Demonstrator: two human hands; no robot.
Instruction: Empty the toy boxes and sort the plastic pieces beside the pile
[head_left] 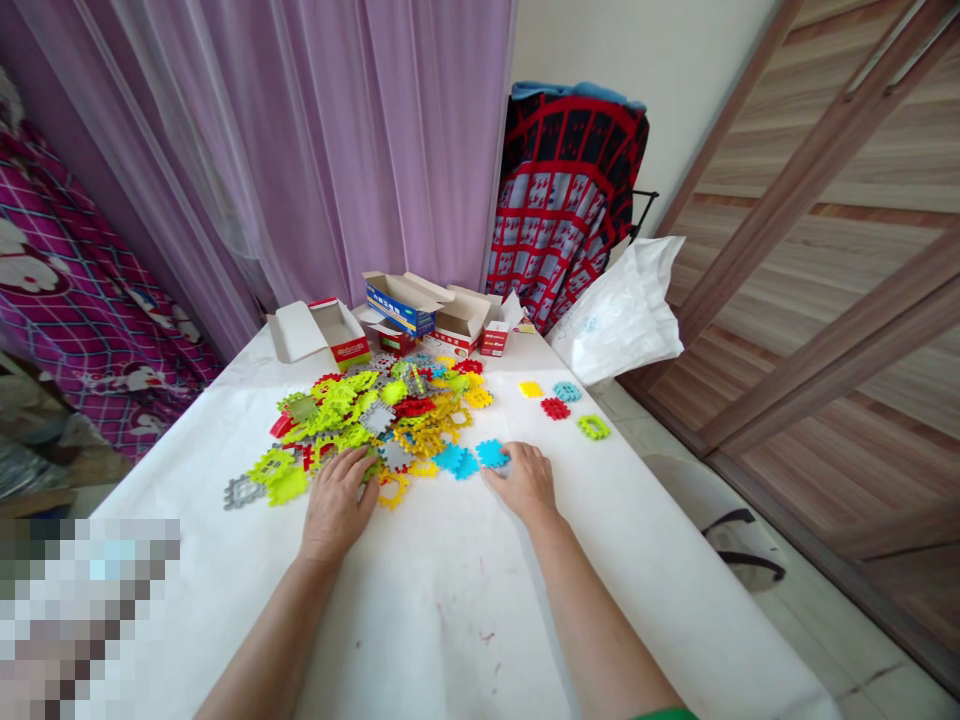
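A heap of interlocking plastic tiles [382, 410] with toothed edges lies on the table in lime green, yellow, red, grey and blue. My left hand [337, 505] rests on the near side of this heap, fingers spread a little and thumb apart, touching the tiles. What lies under its fingertips is partly hidden. To its right, my right hand [529, 482] pinches a blue plastic tile [492, 454] by its right edge, low over the table. More blue tiles [457, 461] lie just left of that one.
Open cardboard boxes, among them a blue box [401, 305] and a red box [349, 345], stand behind the heap. At the right lie a yellow tile [530, 389], a red tile [555, 408], a blue-grey tile [566, 391] and a green tile [593, 427]. A white bag [622, 315] sits at the far-right corner.
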